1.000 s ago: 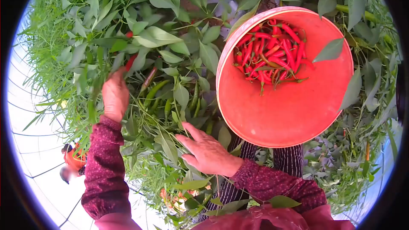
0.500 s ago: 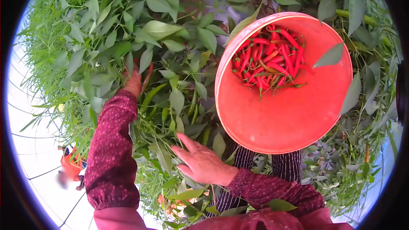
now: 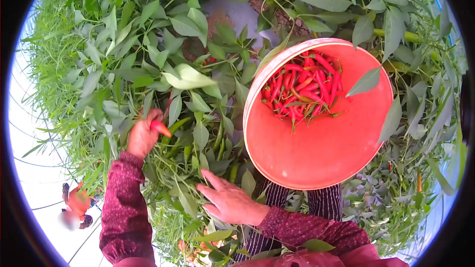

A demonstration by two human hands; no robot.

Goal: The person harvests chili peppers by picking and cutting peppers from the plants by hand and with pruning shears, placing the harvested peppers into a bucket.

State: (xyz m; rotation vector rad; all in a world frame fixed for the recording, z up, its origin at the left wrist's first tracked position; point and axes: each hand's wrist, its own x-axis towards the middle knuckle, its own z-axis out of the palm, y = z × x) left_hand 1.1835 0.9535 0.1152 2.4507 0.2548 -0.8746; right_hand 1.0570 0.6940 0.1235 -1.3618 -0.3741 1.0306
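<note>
My left hand (image 3: 142,137) is closed on a red chili pepper (image 3: 161,128), whose tip sticks out from the fingers among the leaves of the pepper plant (image 3: 185,81). Long green peppers (image 3: 176,129) hang just to the right of that hand. Lower down, my right hand (image 3: 231,199) is open, fingers spread against the plant's foliage, with nothing held. A red bucket (image 3: 316,155) with a pale rim stands tilted to the right, in front of striped trousers. Inside it lies a heap of red chili peppers (image 3: 304,86).
Leafy stems surround the bucket, and a few leaves (image 3: 365,82) overhang its opening. Pale ground sheeting (image 3: 230,12) shows between the plants at the top. Another person in orange (image 3: 79,201) is far off at the lower left.
My left hand has come down and slightly left out of the leaves, and a red chili pepper now shows in it. The bucket appears a little lower in view; my right hand stays open.
</note>
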